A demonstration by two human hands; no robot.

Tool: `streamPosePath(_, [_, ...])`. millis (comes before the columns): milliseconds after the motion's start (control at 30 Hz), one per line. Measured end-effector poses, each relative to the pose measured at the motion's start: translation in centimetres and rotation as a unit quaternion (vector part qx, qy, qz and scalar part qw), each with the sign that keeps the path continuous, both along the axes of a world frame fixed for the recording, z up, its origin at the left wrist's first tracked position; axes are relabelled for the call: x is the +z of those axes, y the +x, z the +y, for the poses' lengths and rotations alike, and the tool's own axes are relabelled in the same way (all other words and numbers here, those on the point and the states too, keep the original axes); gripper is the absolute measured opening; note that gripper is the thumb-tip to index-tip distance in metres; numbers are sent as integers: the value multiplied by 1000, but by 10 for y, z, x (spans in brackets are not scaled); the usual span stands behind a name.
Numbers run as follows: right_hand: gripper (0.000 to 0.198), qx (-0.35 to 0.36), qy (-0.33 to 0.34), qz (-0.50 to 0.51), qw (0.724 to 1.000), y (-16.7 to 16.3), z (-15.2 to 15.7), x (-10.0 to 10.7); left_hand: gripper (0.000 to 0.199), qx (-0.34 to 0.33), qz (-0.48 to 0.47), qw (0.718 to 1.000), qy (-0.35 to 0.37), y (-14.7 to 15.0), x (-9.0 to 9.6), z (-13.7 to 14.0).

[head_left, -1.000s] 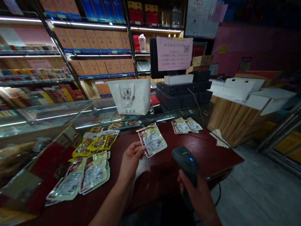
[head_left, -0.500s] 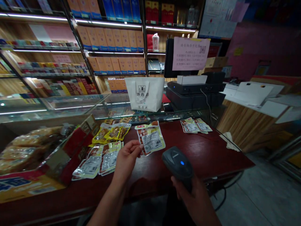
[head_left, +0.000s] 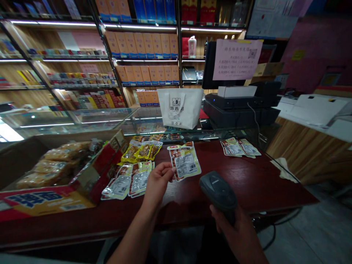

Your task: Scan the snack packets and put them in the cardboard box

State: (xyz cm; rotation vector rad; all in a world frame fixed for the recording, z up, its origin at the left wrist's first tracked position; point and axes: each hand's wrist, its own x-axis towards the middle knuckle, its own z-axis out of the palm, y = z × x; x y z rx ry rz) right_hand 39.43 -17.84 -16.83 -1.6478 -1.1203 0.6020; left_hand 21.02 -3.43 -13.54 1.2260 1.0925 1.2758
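Note:
Between thumb and fingers, my left hand [head_left: 159, 181] pinches the lower left edge of a flat snack packet [head_left: 186, 163], whose label side faces up. My right hand [head_left: 239, 227] is wrapped round the handle of a dark barcode scanner [head_left: 218, 192]. The scanner's head points toward the packet but stays apart from it. Left of my left hand, more flat snack packets [head_left: 118, 183] lie on the dark red counter [head_left: 176, 209], with yellow see-through snack packs [head_left: 141, 151] behind them. Another small group of flat packets [head_left: 239, 147] lies at the far right.
An open carton [head_left: 79, 192] of wrapped food stands at the left. A white bag [head_left: 180, 110] stands on the glass case behind the counter, beside a monitor [head_left: 210, 69] and black till [head_left: 242, 113]. A cable [head_left: 257, 121] hangs at the right; stocked shelves line the back.
The view has shifted slightly left, so things appear farther right. The blue light on the scanner has gone out. Both hands keep their holds on the packet and scanner.

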Motion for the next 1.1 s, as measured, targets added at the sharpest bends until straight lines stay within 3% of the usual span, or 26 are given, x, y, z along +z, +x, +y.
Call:
streamPosePath(133, [55,15,-45,40,998,8,2,-10,31,37,11,999,-14,-23,-12,6])
streamPosePath(300, [57,54,-112,47,991,26,7,-28,40,138,45,989,-28,-81,-14,14])
streamPosePath(400, [55,37,-95,31,994,27,7,-29,45,192,81,977,-50,-125,-9,23])
streamPosePath(500, [52,11,-77,24,997,22,7,-27,39,202,191,958,-66,-165,-4,32])
streamPosePath(600, [50,4,-84,37,996,19,9,-28,25,209,384,897,-65,-187,-1,38])
streamPosePath(733, [49,20,-83,42,995,20,13,-34,31,213,632,740,-84,-179,1,38])
streamPosePath(800, [45,22,-83,43,995,21,14,-35,39,207,690,686,-103,-167,2,34])
streamPosePath(867, [43,18,-79,50,995,22,15,-34,43,201,714,660,-119,-157,2,31])
streamPosePath(1100, [42,-10,-50,86,995,37,20,-39,35,199,744,633,-77,-148,11,36])
